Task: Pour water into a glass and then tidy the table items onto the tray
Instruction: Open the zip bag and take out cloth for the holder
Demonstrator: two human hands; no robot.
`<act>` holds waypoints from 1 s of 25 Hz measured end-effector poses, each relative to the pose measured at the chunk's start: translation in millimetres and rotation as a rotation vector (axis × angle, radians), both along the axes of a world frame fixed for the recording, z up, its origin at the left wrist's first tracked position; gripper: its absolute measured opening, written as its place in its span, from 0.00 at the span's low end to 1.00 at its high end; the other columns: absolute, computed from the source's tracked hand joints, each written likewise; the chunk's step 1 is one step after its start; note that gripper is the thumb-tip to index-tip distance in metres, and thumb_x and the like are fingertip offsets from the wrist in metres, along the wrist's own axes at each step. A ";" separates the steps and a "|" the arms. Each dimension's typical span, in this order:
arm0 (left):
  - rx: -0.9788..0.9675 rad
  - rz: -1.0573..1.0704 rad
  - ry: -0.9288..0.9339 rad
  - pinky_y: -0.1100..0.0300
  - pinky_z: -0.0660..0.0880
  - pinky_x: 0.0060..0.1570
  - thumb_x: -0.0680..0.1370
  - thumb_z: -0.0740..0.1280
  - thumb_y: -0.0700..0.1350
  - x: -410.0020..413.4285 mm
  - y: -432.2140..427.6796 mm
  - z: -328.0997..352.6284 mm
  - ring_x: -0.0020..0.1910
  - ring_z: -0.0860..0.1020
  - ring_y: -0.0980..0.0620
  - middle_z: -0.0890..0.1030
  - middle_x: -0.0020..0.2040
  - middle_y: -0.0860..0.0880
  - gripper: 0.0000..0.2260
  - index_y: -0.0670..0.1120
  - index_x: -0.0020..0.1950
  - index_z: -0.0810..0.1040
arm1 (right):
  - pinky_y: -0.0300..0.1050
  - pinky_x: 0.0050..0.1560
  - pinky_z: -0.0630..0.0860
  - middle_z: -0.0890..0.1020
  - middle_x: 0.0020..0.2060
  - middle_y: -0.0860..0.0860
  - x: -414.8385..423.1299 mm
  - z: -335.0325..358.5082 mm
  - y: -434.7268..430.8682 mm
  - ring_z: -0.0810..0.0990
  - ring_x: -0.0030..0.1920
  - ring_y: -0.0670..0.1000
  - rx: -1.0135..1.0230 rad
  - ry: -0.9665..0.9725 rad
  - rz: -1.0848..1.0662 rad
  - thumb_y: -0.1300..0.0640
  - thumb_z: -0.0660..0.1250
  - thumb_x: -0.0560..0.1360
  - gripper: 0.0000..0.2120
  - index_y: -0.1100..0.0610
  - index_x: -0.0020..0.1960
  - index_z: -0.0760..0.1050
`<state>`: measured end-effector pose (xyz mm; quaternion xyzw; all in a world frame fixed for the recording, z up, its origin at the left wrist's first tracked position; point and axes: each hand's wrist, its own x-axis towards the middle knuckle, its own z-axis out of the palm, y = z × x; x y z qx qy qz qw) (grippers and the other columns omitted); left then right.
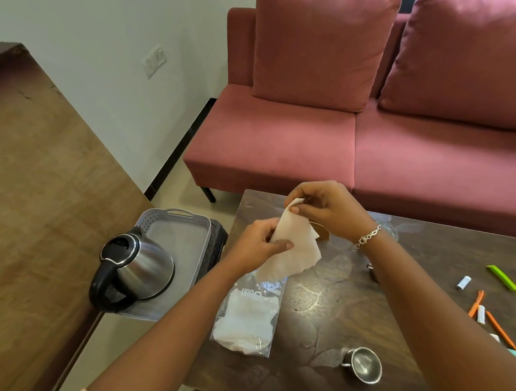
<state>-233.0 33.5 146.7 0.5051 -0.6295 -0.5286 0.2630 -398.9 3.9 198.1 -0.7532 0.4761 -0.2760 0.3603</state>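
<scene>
Beyond the hands stands a pink sofa [326, 139] with two loose back cushions [320, 48] of the same pink, raised on dark legs. To the left of the hands and further off, a pale wall [110, 44] carries a white switch plate [154, 62], and a dark skirting board [179, 145] runs along its foot above a pale floor [189, 190]. A brown wooden surface [47, 164], perhaps a counter or bench, fills the far left. The light is soft and even.
</scene>
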 end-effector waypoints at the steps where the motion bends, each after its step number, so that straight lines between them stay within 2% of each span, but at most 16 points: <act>1: 0.055 0.020 0.076 0.56 0.79 0.47 0.75 0.67 0.37 -0.2 2.2 0.6 0.47 0.81 0.52 0.82 0.49 0.47 0.10 0.44 0.55 0.76 | 0.38 0.41 0.77 0.81 0.36 0.48 -0.6 -0.1 -1.8 0.79 0.37 0.45 0.036 -0.053 -0.014 0.63 0.68 0.72 0.04 0.55 0.44 0.79; 3: 0.170 0.082 0.198 0.62 0.79 0.40 0.76 0.65 0.36 0.3 5.4 0.7 0.41 0.81 0.57 0.82 0.45 0.50 0.07 0.45 0.51 0.77 | 0.45 0.45 0.81 0.82 0.41 0.54 -4.6 -4.5 -2.5 0.81 0.42 0.53 0.165 -0.214 -0.072 0.62 0.67 0.73 0.05 0.58 0.49 0.78; 6: 0.295 0.217 0.345 0.57 0.79 0.41 0.75 0.65 0.36 2.3 3.7 -5.9 0.42 0.81 0.53 0.83 0.43 0.51 0.07 0.46 0.49 0.78 | 0.43 0.48 0.79 0.81 0.47 0.57 -15.0 -27.2 2.2 0.80 0.45 0.52 0.437 -0.451 -0.194 0.59 0.69 0.70 0.15 0.62 0.55 0.75; 8: 0.349 0.304 0.462 0.56 0.79 0.42 0.75 0.64 0.34 1.9 2.6 -8.6 0.43 0.81 0.51 0.84 0.41 0.51 0.08 0.45 0.49 0.78 | 0.46 0.51 0.77 0.81 0.49 0.56 -20.0 -45.0 8.3 0.79 0.48 0.52 0.599 -0.458 -0.202 0.57 0.71 0.66 0.23 0.62 0.59 0.73; 10: 0.381 0.378 0.534 0.56 0.79 0.43 0.76 0.63 0.34 -1.0 2.0 -10.8 0.43 0.81 0.51 0.83 0.42 0.50 0.07 0.45 0.48 0.77 | 0.44 0.49 0.78 0.82 0.46 0.54 -20.2 -57.0 14.9 0.81 0.45 0.49 0.678 -0.448 -0.191 0.61 0.71 0.66 0.20 0.62 0.57 0.74; 12: 0.419 0.439 0.582 0.56 0.80 0.41 0.76 0.63 0.34 -4.8 2.6 -13.8 0.43 0.80 0.51 0.82 0.43 0.49 0.07 0.45 0.47 0.76 | 0.37 0.40 0.81 0.81 0.40 0.52 -15.2 -62.9 19.0 0.82 0.38 0.45 0.646 -0.440 -0.251 0.67 0.71 0.67 0.12 0.61 0.50 0.76; 14: 0.467 0.491 0.615 0.56 0.80 0.40 0.76 0.63 0.34 -6.9 1.4 -19.8 0.44 0.79 0.50 0.81 0.44 0.48 0.07 0.45 0.47 0.76 | 0.33 0.32 0.78 0.79 0.35 0.52 -10.7 -66.1 18.2 0.81 0.31 0.40 0.574 -0.424 -0.344 0.70 0.70 0.68 0.08 0.60 0.41 0.75; 16: 0.499 0.505 0.610 0.57 0.80 0.41 0.75 0.64 0.34 -5.4 -0.3 -28.3 0.46 0.79 0.49 0.80 0.46 0.46 0.06 0.42 0.49 0.75 | 0.35 0.31 0.78 0.77 0.32 0.52 -8.4 -70.5 12.6 0.79 0.30 0.43 0.470 -0.350 -0.384 0.70 0.70 0.68 0.10 0.57 0.35 0.74; 17: 0.500 0.492 0.576 0.58 0.80 0.42 0.75 0.64 0.34 -3.7 -1.3 -33.1 0.47 0.79 0.49 0.80 0.48 0.46 0.07 0.41 0.52 0.75 | 0.40 0.34 0.78 0.76 0.31 0.52 -8.2 -74.3 8.3 0.77 0.31 0.46 0.393 -0.246 -0.392 0.68 0.71 0.68 0.10 0.56 0.35 0.75; 18: 0.483 0.465 0.499 0.60 0.80 0.44 0.75 0.66 0.35 -1.5 -3.2 -38.6 0.50 0.79 0.49 0.79 0.50 0.46 0.10 0.40 0.56 0.74 | 0.44 0.37 0.76 0.77 0.31 0.51 -8.4 -76.7 4.3 0.76 0.33 0.48 0.311 -0.127 -0.398 0.66 0.71 0.67 0.08 0.55 0.35 0.76; 20: 0.358 0.374 0.159 0.58 0.76 0.55 0.73 0.69 0.39 4.9 -9.5 -52.2 0.61 0.74 0.47 0.75 0.60 0.45 0.20 0.42 0.64 0.69 | 0.45 0.38 0.72 0.79 0.32 0.52 -11.6 -81.7 -6.0 0.74 0.34 0.49 0.144 0.122 -0.407 0.64 0.71 0.68 0.02 0.59 0.41 0.80; 22: 0.131 0.188 -0.311 0.52 0.64 0.69 0.73 0.70 0.46 11.9 -20.8 -65.2 0.73 0.61 0.47 0.62 0.73 0.46 0.31 0.44 0.72 0.60 | 0.44 0.40 0.69 0.82 0.38 0.57 -19.8 -87.0 -22.0 0.77 0.39 0.55 0.022 0.313 -0.423 0.62 0.70 0.70 0.07 0.62 0.47 0.80; 23: 0.015 0.076 -0.517 0.51 0.57 0.73 0.73 0.70 0.49 13.6 -27.3 -70.0 0.75 0.54 0.47 0.54 0.76 0.45 0.35 0.44 0.74 0.55 | 0.45 0.41 0.69 0.82 0.40 0.58 -25.0 -91.5 -32.3 0.79 0.42 0.58 -0.023 0.378 -0.424 0.62 0.69 0.70 0.08 0.62 0.48 0.80; 25: -0.162 -0.132 -0.797 0.49 0.46 0.75 0.74 0.66 0.53 14.2 -43.2 -79.1 0.76 0.43 0.46 0.44 0.77 0.44 0.38 0.44 0.76 0.48 | 0.49 0.41 0.72 0.81 0.42 0.59 -36.4 -106.3 -53.7 0.79 0.44 0.61 -0.086 0.466 -0.425 0.62 0.68 0.70 0.07 0.62 0.48 0.80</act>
